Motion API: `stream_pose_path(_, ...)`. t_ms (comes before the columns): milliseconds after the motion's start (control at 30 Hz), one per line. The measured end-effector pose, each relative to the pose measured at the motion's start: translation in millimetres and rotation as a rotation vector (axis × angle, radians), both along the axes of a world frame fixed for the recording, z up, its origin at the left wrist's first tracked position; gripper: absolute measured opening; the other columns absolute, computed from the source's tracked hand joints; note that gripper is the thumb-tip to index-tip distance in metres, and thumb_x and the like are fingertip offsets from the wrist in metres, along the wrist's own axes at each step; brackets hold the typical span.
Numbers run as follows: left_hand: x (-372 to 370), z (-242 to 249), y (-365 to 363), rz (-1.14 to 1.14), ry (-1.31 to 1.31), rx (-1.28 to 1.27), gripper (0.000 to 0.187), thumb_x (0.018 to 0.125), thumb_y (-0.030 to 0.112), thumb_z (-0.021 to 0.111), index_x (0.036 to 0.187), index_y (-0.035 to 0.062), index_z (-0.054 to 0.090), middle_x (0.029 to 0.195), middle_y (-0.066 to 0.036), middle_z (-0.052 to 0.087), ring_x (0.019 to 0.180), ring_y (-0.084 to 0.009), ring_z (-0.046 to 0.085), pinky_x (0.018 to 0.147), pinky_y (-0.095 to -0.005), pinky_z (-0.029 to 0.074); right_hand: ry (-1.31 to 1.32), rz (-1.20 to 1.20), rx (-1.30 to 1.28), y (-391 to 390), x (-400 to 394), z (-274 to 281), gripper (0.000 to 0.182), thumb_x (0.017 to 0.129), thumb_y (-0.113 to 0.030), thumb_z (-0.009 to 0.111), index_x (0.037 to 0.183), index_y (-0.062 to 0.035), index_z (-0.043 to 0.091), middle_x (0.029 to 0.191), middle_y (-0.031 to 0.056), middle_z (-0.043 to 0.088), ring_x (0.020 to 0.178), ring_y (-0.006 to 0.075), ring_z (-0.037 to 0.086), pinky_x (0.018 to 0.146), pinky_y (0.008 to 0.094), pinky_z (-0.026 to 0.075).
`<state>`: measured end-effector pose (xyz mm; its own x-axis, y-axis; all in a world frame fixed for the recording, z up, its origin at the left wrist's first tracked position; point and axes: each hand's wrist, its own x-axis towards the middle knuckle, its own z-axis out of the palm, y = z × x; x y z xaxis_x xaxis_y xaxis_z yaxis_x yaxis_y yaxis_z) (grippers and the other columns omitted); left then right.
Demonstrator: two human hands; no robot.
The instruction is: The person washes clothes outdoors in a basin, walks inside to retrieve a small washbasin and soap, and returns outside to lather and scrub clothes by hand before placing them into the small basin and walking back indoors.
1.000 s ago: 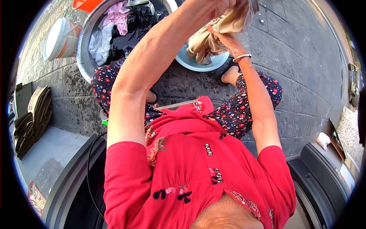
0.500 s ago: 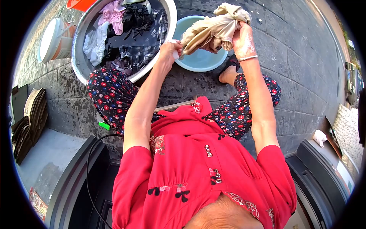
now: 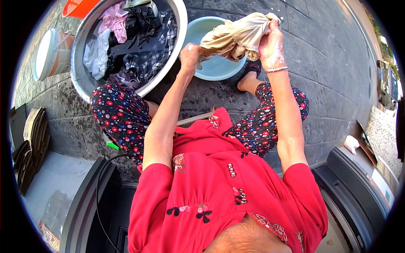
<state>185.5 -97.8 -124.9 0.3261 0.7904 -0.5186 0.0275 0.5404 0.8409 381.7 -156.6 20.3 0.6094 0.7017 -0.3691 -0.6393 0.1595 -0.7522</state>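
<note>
A beige cloth (image 3: 236,37) is stretched between my two hands above a light blue basin (image 3: 219,69). My left hand (image 3: 192,57) is closed on the cloth's left end, with something small and white at its fingers. The cloth's bunched right end is gripped by my right hand (image 3: 271,45), which has whitish patches like suds on it. Some water shows in the basin under the cloth. Left of the basin, a large metal tub (image 3: 182,25) holds dark water with a pink cloth (image 3: 114,20), a white cloth (image 3: 97,52) and dark checked fabric (image 3: 147,61).
A white bucket (image 3: 59,54) stands left of the tub, near an orange container (image 3: 79,7). Folded cardboard (image 3: 36,135) leans at the far left. A green object (image 3: 112,145) lies by my left knee. A black cable (image 3: 98,189) runs down at the left.
The cloth's left end has come into my left hand's grip, and its right end is raised slightly. My left hand has shifted a little right relative to the tub. The whole view has shifted slightly.
</note>
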Motion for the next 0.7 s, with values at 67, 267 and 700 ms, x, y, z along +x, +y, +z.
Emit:
stream_pose_path(67,-10,6,8,0.099,-0.105,-0.115,0.011,0.077,0.012,0.050,0.074,0.0013,0.053,0.057,-0.004,0.048,0.048,-0.0107,0.041,0.045,-0.0261,0.035,0.037,0.003,-0.011,-1,1,2,0.038,0.095,-0.041,0.037,0.109,-0.0081,0.049,0.106,0.0105,0.057,0.100,0.0248,0.055,0.090,0.0410,0.043)
stream_pose_path(267,-34,27,30,0.196,-0.432,-0.382,0.012,0.082,0.012,0.047,0.074,0.0031,0.049,0.053,-0.002,0.041,0.041,-0.0090,0.035,0.040,-0.0245,0.033,0.003,-0.024,-0.049,-5,7,-1,0.040,0.094,-0.041,0.038,0.108,-0.0045,0.049,0.105,0.0119,0.057,0.100,0.0259,0.055,0.090,0.0408,0.043)
stream_pose_path(700,47,161,54,-0.235,-0.528,-0.424,0.007,0.080,0.001,0.061,0.079,0.0002,0.054,0.066,-0.002,0.047,0.047,-0.0061,0.038,0.040,-0.0189,0.033,0.035,0.338,-0.090,-5,-4,-27,0.008,0.068,-0.002,0.059,0.076,-0.0030,0.057,0.077,0.0053,0.056,0.071,0.0161,0.053,0.068,0.0275,0.044)
